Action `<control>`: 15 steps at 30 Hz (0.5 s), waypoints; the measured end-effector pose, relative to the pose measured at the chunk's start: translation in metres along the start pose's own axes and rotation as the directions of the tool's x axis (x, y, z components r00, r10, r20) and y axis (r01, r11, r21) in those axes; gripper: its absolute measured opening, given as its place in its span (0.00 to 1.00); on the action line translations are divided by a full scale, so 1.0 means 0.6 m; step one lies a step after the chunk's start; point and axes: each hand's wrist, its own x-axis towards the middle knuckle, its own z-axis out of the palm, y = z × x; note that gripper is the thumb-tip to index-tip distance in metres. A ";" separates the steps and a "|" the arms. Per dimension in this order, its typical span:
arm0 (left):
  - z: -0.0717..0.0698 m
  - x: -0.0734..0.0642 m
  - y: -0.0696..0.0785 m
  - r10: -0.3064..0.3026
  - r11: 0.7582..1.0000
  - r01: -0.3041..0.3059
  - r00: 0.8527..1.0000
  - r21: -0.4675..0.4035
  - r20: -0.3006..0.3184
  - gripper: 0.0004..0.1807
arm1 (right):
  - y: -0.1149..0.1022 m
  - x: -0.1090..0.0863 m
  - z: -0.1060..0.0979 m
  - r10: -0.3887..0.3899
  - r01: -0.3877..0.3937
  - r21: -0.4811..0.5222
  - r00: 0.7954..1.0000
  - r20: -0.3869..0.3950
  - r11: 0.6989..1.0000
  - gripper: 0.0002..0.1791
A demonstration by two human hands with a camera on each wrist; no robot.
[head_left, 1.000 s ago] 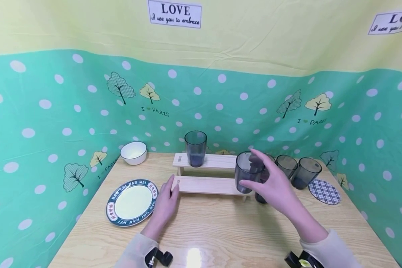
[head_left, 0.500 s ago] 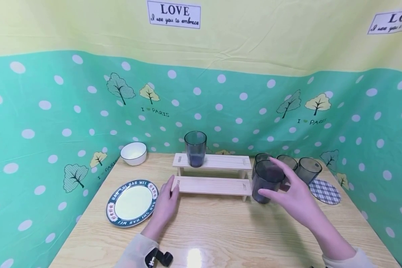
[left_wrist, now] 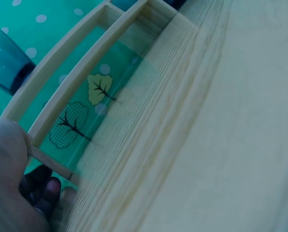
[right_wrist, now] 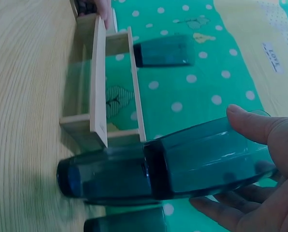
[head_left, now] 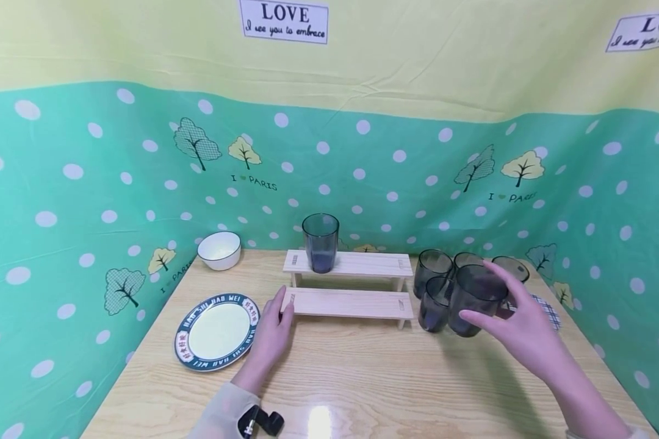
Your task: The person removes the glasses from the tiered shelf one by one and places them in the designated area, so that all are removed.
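Observation:
My right hand [head_left: 532, 326] holds a dark see-through drinking glass [head_left: 475, 302] between thumb and fingers, upright above the table, right of a two-tier wooden rack [head_left: 346, 303]. In the right wrist view the held glass [right_wrist: 207, 154] overlaps a standing glass [right_wrist: 105, 174]; whether they touch I cannot tell. Several more such glasses [head_left: 432, 268] stand around it, partly hidden. On the rack's upper tier stands one glass [head_left: 321, 244], near the left end. My left hand [head_left: 271, 335] grips the left end of the lower tier, its fingers curled at the rack's end in the left wrist view.
A white plate with a blue patterned rim [head_left: 183, 350] lies left of my left hand. Behind it, a white bowl [head_left: 219, 251] stands near the curtain [head_left: 362, 201]. A checked round mat [head_left: 549, 312] lies at the right, partly covered from view by my right hand.
My right hand has carried the glass rightward, from over the rack's right end to beside the other glasses. A standing glass beside the rack has come into view. My left hand stays put.

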 end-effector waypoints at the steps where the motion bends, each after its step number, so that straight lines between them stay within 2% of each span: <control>1: 0.000 0.000 0.000 -0.001 1.000 0.001 1.000 -0.001 0.001 0.33 | 0.003 -0.001 -0.003 -0.005 0.005 -0.003 1.000 -0.007 1.000 0.65; 8: -0.002 -0.001 0.003 -0.001 1.000 0.001 1.000 -0.010 -0.001 0.33 | 0.030 -0.003 -0.020 -0.057 0.056 -0.013 0.996 -0.076 0.998 0.62; 15: -0.001 0.000 0.002 -0.007 1.000 0.007 1.000 -0.007 0.009 0.33 | 0.058 0.009 -0.021 0.007 -0.012 -0.064 0.996 -0.088 0.998 0.65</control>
